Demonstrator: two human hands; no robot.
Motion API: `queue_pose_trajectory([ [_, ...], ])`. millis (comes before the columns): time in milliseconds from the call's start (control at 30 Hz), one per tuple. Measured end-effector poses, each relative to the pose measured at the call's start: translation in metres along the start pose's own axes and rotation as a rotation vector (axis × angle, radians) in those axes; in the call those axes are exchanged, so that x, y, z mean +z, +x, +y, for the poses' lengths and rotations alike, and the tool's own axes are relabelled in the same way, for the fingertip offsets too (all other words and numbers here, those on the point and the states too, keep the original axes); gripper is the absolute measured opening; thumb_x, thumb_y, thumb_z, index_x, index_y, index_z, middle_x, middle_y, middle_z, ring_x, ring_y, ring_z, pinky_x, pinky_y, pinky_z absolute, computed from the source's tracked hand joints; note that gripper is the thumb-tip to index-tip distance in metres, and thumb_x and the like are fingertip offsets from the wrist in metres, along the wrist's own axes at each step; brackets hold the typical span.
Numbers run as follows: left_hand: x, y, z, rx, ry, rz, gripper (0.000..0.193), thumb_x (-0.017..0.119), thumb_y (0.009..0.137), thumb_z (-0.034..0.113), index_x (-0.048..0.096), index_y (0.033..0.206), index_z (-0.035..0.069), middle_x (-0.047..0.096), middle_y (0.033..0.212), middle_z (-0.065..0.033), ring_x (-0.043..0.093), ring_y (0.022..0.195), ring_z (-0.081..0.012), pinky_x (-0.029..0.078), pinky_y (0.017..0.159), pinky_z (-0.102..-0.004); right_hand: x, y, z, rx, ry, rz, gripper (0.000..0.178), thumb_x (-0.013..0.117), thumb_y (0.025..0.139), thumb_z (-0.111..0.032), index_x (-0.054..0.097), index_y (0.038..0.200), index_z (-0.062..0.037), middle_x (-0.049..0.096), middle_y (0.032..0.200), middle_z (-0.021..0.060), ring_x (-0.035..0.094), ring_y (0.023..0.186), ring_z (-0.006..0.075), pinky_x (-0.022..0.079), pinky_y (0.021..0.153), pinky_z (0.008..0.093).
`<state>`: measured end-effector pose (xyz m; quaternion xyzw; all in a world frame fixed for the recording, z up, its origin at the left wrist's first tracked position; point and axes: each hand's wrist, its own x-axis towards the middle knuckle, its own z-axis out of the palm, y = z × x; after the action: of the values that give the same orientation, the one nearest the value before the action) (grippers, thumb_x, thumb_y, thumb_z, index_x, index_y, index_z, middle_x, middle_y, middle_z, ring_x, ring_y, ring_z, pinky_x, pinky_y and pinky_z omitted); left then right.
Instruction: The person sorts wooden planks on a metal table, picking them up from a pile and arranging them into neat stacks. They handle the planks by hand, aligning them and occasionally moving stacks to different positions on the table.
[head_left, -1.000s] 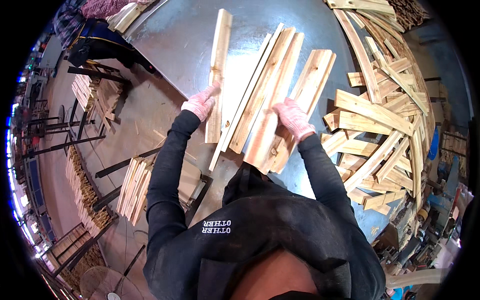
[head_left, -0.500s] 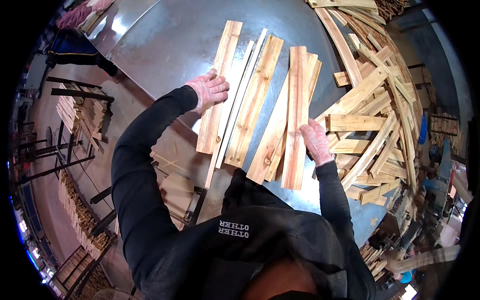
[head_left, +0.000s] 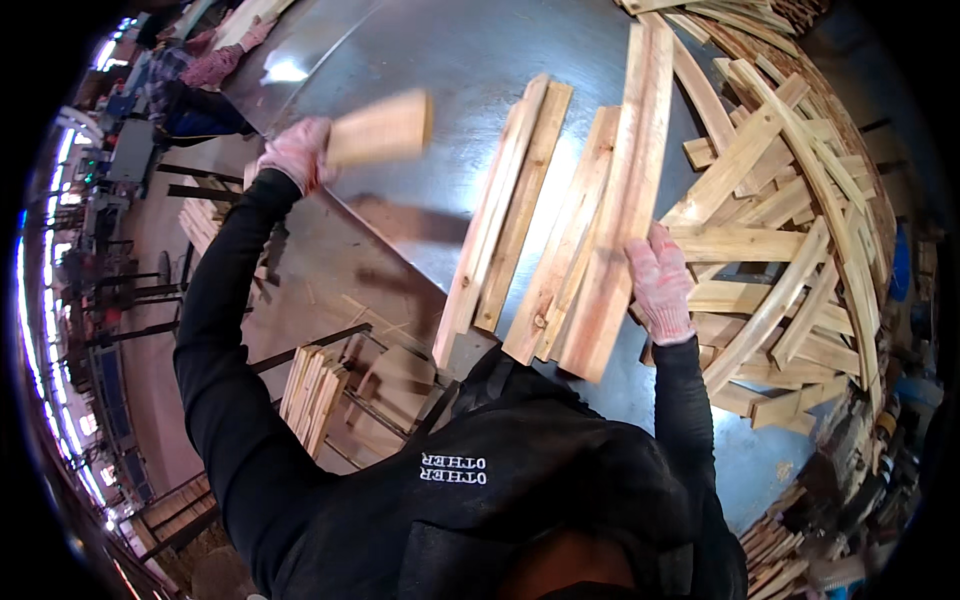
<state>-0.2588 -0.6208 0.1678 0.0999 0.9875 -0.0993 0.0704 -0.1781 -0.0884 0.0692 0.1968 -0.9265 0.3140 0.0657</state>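
Note:
My left hand (head_left: 297,155), in a pale, pink-stained glove, is closed on the end of a short-looking wooden board (head_left: 382,128), which is smeared by motion. The board is held out past the table's left edge side. My right hand (head_left: 660,285), gloved alike, grips the right edge of a long reddish-streaked plank (head_left: 625,210); its fingertips are partly hidden. That plank lies slanted, partly over a knotty board (head_left: 565,245). Left of these, a narrow board (head_left: 492,220) and another board (head_left: 525,205) lie side by side on the metal table.
A jumbled pile of boards (head_left: 750,245) covers the right side of the metal table (head_left: 440,60). Below the table's left edge stands a dark metal rack (head_left: 395,425) beside a bundle of slats (head_left: 315,385). Another person's gloved hand (head_left: 257,35) is at the upper left.
My left hand has lifted a board from the row and swung it up and left. The right-hand plank has shifted away from me and tilted, with my right hand still at its edge.

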Motion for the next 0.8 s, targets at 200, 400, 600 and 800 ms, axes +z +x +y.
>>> queue_pose_trajectory([
  [200,-0.060,0.046,0.032,-0.484,-0.662,-0.161,0.069,0.036,0.085,0.063,0.064,0.106,0.004,0.068,0.093,-0.0178,0.068,0.090,-0.0294,0.049,0.085,-0.0396,0.068,0.099,-0.124,0.310,0.284,-0.195,0.042,0.050,0.095,-0.034,0.056,0.124,-0.0047,0.060,0.120,0.0230,0.059,0.106,0.0413,0.048,0.086,0.0459],
  [400,0.107,0.066,0.088,-0.484,-0.638,-0.210,0.093,0.032,0.084,0.080,0.063,0.118,0.000,0.065,0.112,-0.0268,0.059,0.116,-0.0360,0.045,0.097,-0.0425,0.164,0.099,-0.193,-0.005,0.501,-0.622,0.064,0.047,0.094,-0.048,0.044,0.138,-0.0009,0.056,0.126,0.0275,0.054,0.118,0.0404,0.042,0.101,0.0414],
  [600,0.128,0.003,0.136,-0.571,-0.524,-0.397,0.064,0.063,0.083,0.043,0.041,0.132,0.009,0.065,0.117,-0.0196,0.063,0.108,-0.0366,0.048,0.093,-0.0455,0.166,0.032,-0.166,-0.050,0.302,-0.338,0.045,0.046,0.096,-0.032,0.054,0.130,-0.0044,0.061,0.125,0.0129,0.056,0.119,0.0288,0.044,0.100,0.0385],
  [800,0.123,0.087,-0.001,-0.505,-0.289,-0.205,0.051,0.060,0.086,0.040,0.044,0.128,0.017,0.067,0.113,-0.0154,0.066,0.104,-0.0342,0.051,0.087,-0.0490,0.116,-0.019,-0.092,1.011,-0.178,-0.130,0.101,0.071,0.078,-0.049,0.021,0.151,-0.0005,0.030,0.151,0.0254,0.031,0.138,0.0412,0.027,0.113,0.0476],
])
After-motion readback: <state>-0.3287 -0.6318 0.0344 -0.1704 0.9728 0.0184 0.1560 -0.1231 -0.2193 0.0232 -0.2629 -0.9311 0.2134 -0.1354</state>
